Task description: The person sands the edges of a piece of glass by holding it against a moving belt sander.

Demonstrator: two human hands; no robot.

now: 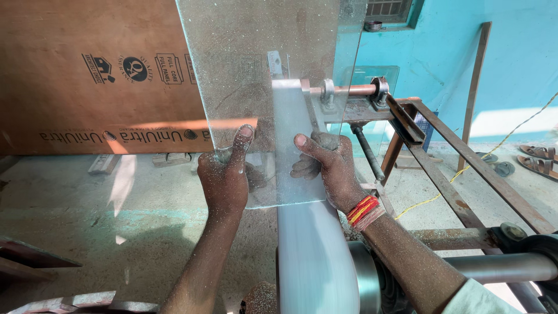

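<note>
1. Two surfaces are seen: a dusty concrete floor (87, 203) below and a turquoise wall (511, 52) at the far right; a brown plywood sheet (93, 75) is leaned at the far left.
2. A rusty metal frame (459, 174) is set at the right, with sandals (537, 152) lying beyond it.
3. The glass pane (261, 70) is held upright against the pale grinding belt (305, 232), its long axis vertical, its face turned toward the viewer.
4. The pane's lower edge is clasped by the left hand (224, 180) and the right hand (328, 166), thumbs pressed on the near face.

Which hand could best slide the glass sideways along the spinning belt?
Probably the right hand: its fingers wrap behind the glass sheet right beside the sanding belt. The left hand grips the far lower corner.
</note>
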